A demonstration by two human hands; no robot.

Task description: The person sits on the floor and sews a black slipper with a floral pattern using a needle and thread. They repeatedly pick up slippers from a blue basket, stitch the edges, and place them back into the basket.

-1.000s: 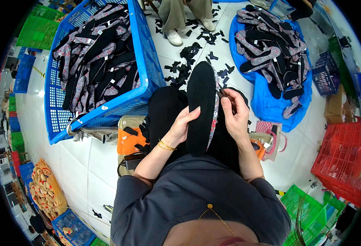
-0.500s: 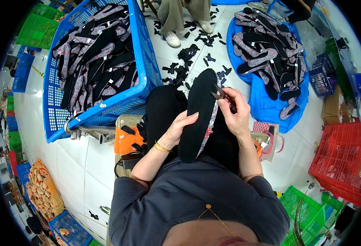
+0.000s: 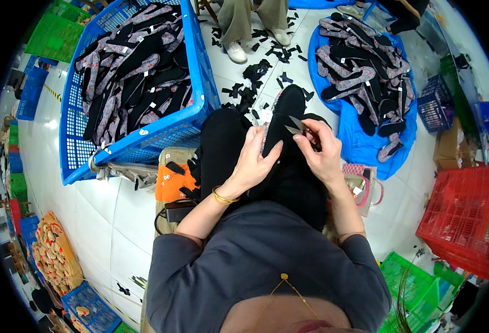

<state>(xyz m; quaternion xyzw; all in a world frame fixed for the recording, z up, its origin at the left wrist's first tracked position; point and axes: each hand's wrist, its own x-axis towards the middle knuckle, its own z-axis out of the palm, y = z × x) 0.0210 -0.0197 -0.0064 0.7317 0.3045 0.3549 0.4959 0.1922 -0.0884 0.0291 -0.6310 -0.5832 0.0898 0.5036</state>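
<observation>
My left hand (image 3: 254, 158) grips a slipper (image 3: 287, 108) above my lap, its fingers wrapped round one edge and the thumb laid on the black sole. Patterned grey fabric and a small white tag (image 3: 265, 116) show along the slipper's left side. In my right hand (image 3: 322, 149), the fingers are closed round a pair of thread snips (image 3: 295, 127). The parted blades lie over the slipper's right edge; whether they touch it I cannot tell. My dark trousers hide where the slipper's lower end lies.
A blue basket (image 3: 197, 55) heaped with slippers stands front left. More slippers lie on a blue sheet (image 3: 361, 147) at the right. Black scraps (image 3: 255, 72) litter the floor near another person's shoes (image 3: 235, 51). Beside me are an orange cloth (image 3: 169, 186), a pink bag (image 3: 373, 191) and a red crate (image 3: 460, 216).
The slipper has been turned, so its patterned side now faces left. My left hand has moved up and right along it. The snips stay close to its right edge.
</observation>
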